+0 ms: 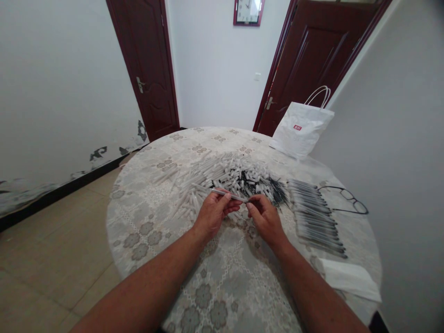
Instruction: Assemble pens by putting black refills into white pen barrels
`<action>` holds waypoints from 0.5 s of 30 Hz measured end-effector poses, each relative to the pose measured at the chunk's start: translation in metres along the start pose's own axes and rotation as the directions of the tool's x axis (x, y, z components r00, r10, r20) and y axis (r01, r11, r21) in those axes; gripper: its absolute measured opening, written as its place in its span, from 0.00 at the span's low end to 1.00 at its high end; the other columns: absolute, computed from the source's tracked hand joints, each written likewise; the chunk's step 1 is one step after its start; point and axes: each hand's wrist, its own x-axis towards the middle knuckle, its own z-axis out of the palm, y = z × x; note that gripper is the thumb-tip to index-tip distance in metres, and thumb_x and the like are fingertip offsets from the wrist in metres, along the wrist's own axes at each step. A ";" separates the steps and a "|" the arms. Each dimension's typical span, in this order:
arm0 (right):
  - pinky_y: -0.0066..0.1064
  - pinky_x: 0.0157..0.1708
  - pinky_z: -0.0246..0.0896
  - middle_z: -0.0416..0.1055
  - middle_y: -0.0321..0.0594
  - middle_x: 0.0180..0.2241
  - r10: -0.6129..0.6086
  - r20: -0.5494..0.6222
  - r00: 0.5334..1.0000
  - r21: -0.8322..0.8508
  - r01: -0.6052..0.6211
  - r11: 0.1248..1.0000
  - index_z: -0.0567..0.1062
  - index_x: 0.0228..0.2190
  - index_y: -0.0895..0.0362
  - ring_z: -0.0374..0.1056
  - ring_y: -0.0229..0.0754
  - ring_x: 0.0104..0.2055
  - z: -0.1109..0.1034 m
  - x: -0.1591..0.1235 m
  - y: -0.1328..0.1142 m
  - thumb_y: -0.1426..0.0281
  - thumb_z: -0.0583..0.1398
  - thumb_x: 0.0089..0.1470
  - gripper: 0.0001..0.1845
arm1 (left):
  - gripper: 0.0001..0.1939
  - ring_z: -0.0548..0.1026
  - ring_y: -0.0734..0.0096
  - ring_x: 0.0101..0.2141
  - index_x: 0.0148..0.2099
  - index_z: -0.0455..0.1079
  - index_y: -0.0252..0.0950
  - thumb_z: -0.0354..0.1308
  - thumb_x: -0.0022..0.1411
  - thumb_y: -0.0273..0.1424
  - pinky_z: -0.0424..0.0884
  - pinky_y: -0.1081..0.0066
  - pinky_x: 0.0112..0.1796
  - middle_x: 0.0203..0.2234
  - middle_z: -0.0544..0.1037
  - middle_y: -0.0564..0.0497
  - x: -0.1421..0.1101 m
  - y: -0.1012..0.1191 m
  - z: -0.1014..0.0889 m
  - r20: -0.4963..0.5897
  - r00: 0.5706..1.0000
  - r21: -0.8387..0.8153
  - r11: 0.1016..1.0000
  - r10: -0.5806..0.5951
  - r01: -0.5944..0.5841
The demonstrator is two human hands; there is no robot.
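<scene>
Translucent, the slim tube (231, 195) slants far-left to near-right, its ends pinched by left hand (212, 210) and right hand (265, 217).

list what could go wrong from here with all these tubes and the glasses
The slim tube sits only in the fingertips of the left hand and right hand; it could slip and get lost in the pile of similar pieces.

The glasses lie open right by the row, so a hand working there might knock or scratch them.
</scene>
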 end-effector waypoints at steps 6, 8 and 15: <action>0.30 0.27 0.57 0.69 0.35 0.22 0.032 0.088 0.996 -0.035 -0.029 0.999 0.71 0.27 0.53 0.65 0.40 0.25 0.002 -0.002 -0.002 0.54 0.51 0.66 0.22 | 0.15 0.82 0.62 0.36 0.43 0.65 0.36 0.67 0.59 0.35 0.77 0.60 0.43 0.35 0.81 0.47 -0.001 -0.002 -0.001 0.040 0.999 -0.008 1.000 -0.013 0.014; 0.30 0.25 0.57 0.69 0.36 0.21 0.059 0.096 0.994 0.011 -0.060 0.998 0.70 0.25 0.54 0.65 0.40 0.24 0.003 -0.002 0.000 0.52 0.49 0.66 0.25 | 0.15 0.82 0.62 0.36 0.43 0.65 0.36 0.67 0.59 0.35 0.77 0.60 0.43 0.34 0.81 0.47 -0.002 -0.003 -0.001 0.039 0.999 -0.007 1.000 -0.021 0.022; 0.29 0.28 0.59 0.69 0.33 0.25 -0.011 0.064 0.998 -0.005 0.011 1.000 0.71 0.38 0.54 0.66 0.39 0.26 -0.001 -0.002 0.000 0.55 0.56 0.63 0.15 | 0.17 0.82 0.63 0.37 0.43 0.65 0.36 0.67 0.58 0.38 0.77 0.63 0.42 0.34 0.82 0.47 -0.003 -0.001 0.001 0.037 0.999 0.006 1.000 -0.017 0.017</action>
